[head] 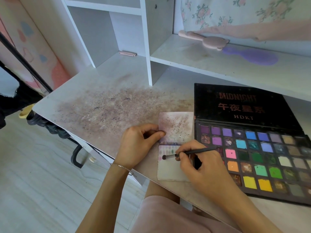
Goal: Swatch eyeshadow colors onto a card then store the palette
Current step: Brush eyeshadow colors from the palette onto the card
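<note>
An open black eyeshadow palette [252, 153] with several bright pans lies at the right of the desk, its lid [239, 105] folded back. A folded white card [170, 170] lies left of it, carrying a row of small colour swatches near its fold. My right hand [196, 163] grips a thin dark brush [188, 153] whose round tip touches the card's left side. My left hand [139, 143] pinches the left edge of the card's upper flap [178, 126].
The desk top [104, 106] is stained with powder. White shelves rise behind; a pink brush [207, 40] and a purple brush [252, 56] lie on the right shelf, a small pink item [127, 53] in the left cubby. The desk edge runs diagonally past my lap.
</note>
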The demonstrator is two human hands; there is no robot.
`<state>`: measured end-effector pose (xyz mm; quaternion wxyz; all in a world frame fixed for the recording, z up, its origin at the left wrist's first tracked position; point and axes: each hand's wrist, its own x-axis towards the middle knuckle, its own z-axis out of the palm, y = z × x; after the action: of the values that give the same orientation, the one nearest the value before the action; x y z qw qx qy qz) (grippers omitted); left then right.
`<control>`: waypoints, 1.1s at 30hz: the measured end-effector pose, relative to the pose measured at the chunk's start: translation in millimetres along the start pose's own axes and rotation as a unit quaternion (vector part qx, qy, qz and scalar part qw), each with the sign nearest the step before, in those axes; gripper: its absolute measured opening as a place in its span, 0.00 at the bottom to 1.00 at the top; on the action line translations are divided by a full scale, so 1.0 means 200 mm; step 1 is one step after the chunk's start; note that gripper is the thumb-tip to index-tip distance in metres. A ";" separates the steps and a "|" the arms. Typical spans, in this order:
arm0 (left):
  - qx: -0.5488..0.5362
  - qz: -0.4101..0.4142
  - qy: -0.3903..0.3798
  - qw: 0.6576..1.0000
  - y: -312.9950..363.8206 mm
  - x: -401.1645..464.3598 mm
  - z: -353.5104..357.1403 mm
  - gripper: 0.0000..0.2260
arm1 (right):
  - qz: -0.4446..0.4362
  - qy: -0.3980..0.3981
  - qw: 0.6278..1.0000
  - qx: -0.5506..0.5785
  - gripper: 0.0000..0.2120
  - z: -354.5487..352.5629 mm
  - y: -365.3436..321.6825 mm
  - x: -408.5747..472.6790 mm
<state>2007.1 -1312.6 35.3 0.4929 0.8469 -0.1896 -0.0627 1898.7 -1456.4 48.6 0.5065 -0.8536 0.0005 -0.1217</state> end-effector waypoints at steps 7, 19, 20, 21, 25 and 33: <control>0.006 0.001 -0.003 1.000 0.01 0.00 0.00 0.05 | -0.007 -0.002 1.000 -0.010 0.05 0.00 0.01 0.00; 0.000 -0.003 -0.002 1.000 0.01 0.00 0.00 0.04 | -0.015 0.080 0.996 0.036 0.07 -0.01 0.01 0.00; 0.000 -0.003 -0.001 1.000 0.01 0.00 0.00 0.04 | -0.015 0.088 0.995 0.041 0.07 -0.02 0.01 0.00; 0.002 -0.003 -0.001 1.000 0.02 0.00 0.00 0.04 | -0.018 0.098 0.994 0.044 0.07 -0.03 0.01 -0.01; 0.001 -0.003 -0.007 1.000 0.02 -0.01 -0.01 0.04 | -0.012 0.142 0.989 0.048 0.10 -0.10 0.01 -0.05; 0.016 -0.004 0.001 1.000 0.02 0.00 0.00 0.07 | 0.021 0.269 0.963 0.001 0.09 -0.33 0.09 -0.20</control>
<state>2006.1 -1313.4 38.4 0.4790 0.8555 -0.1870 -0.0604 1847.8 -1516.4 54.2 0.4909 -0.7888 0.1542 -0.3362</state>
